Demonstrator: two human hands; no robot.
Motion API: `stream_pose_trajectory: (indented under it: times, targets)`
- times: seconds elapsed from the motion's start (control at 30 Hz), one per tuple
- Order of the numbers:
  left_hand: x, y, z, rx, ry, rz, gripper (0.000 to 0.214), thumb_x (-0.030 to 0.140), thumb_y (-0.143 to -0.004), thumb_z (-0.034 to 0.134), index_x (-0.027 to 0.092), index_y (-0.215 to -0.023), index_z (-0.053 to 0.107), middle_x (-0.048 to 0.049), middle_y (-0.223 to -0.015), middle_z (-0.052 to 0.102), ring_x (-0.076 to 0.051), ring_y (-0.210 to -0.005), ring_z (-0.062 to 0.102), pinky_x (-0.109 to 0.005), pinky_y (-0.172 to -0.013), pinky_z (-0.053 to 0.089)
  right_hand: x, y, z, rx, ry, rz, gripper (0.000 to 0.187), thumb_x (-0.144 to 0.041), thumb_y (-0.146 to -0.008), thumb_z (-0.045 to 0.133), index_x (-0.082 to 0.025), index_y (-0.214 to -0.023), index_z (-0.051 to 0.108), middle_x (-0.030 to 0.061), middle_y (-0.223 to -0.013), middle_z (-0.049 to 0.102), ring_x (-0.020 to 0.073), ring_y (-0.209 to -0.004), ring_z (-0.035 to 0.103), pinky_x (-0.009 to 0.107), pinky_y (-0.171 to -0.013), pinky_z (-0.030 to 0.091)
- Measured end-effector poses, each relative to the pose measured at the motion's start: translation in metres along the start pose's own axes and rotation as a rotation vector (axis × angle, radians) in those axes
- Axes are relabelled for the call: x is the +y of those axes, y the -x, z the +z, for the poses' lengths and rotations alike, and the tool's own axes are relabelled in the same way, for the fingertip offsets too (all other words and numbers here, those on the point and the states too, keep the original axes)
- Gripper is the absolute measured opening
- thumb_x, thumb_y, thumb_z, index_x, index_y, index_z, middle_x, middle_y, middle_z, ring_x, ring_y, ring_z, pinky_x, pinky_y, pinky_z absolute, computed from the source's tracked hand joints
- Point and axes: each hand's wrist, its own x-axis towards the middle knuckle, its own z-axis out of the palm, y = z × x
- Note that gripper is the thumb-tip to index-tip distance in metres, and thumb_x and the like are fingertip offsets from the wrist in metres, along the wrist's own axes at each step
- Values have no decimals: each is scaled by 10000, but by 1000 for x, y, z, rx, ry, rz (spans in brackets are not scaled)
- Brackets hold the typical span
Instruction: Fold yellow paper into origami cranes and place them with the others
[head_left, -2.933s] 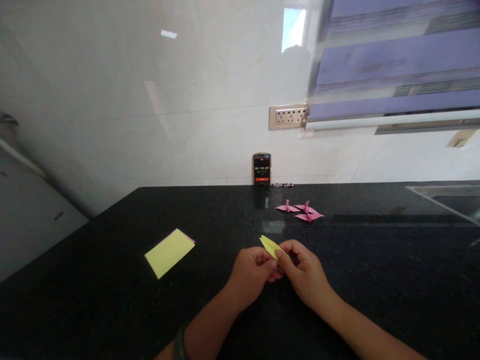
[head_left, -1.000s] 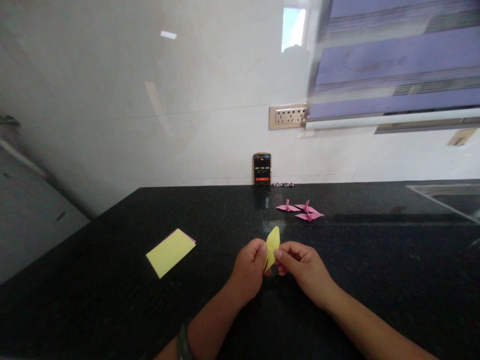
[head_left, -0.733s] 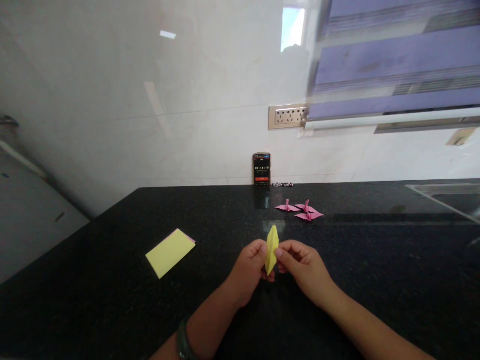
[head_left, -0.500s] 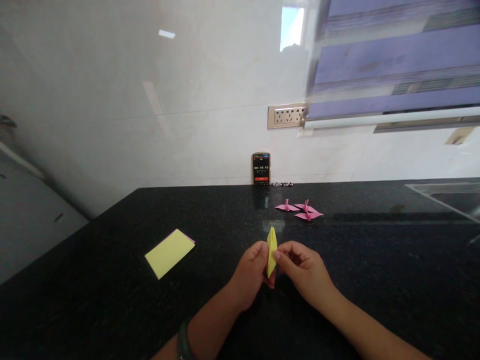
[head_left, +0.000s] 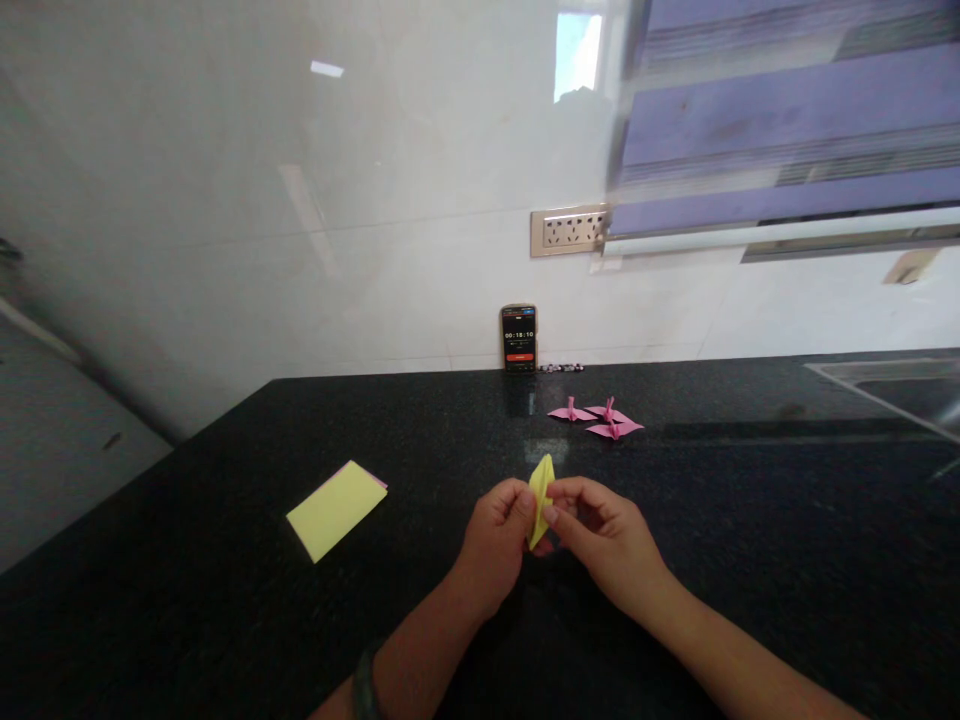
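Observation:
A narrow diamond of folded yellow origami paper stands nearly upright above the dark counter, its top leaning right. My left hand is closed on its left side, with the thumb along the near face. From the right, the thumb and forefinger of my right hand pinch the paper's right edge; the other fingers are curled. The fingertips behind the paper are partly hidden. Beyond my hands sit three pink folded paper cranes, grouped close together.
To the left lies a stack of yellow paper with a pink edge showing beneath. A phone displaying a timer leans against the wall, beside a small beaded strip. A socket panel is on the wall. The black counter has a framed recess at right.
The folded yellow paper has tipped, its top now leaning right. My right forefinger has moved up along its right edge. The whole view has shifted slightly.

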Motion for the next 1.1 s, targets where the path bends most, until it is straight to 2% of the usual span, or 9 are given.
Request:
stream_pose_trajectory:
  times: [0.2, 0.4, 0.63, 0.77, 0.83, 0.93, 1.1]
  targets:
    - [0, -1, 3, -8, 55, -3, 204, 387, -771, 423, 184, -775, 448, 27, -615, 517, -89, -476, 474, -201, -451, 372, 1, -1, -1, -68, -30, 55, 143, -295, -695, 586, -176, -726, 513, -40, -549, 537, 113, -497, 560, 223, -478, 441]
    - [-1, 0, 1, 19, 8, 81, 140, 309, -765, 457, 169, -760, 468, 26, -602, 530, -93, -530, 482, -196, -499, 359, 4, -4, -5, -29, 99, 27, 102, -247, -684, 593, -169, -701, 531, -52, -552, 454, 80, -489, 443, 192, -451, 386]
    - [-2, 1, 0, 132, -76, 92, 147, 314, -772, 445, 170, -797, 457, 26, -583, 532, -96, -492, 476, -197, -466, 347, 0, -4, -5, -84, -35, 97, 154, -319, -729, 535, -168, -712, 508, -27, -627, 483, 93, -548, 470, 202, -484, 420]
    - [0, 3, 0, 126, -103, 126, 180, 284, -780, 437, 198, -927, 380, 55, -525, 521, -94, -455, 456, -188, -447, 329, 0, -4, -4, -86, -69, 108, 184, -346, -741, 514, -164, -720, 507, -19, -645, 481, 92, -552, 473, 199, -484, 424]
    - [0, 3, 0, 113, -145, 151, 148, 267, -780, 435, 195, -907, 406, 55, -534, 510, -91, -472, 454, -188, -464, 332, 1, -4, -5, -95, -62, 99, 178, -334, -760, 495, -159, -734, 513, -17, -642, 475, 89, -550, 464, 196, -483, 421]
    - [-3, 1, -1, 100, -211, 162, 86, 244, -767, 448, 170, -772, 492, 33, -589, 505, -89, -524, 455, -192, -496, 341, 3, -5, -7, -115, -31, 80, 171, -317, -781, 473, -157, -759, 527, -17, -638, 468, 87, -548, 451, 193, -475, 415]
    - [-5, -2, -1, 163, -185, 114, 108, 219, -722, 504, 140, -772, 559, -7, -663, 560, -112, -592, 492, -218, -547, 378, 5, -5, -8, -109, 23, 87, 161, -304, -788, 463, -159, -774, 533, -14, -646, 471, 94, -557, 449, 198, -473, 411]
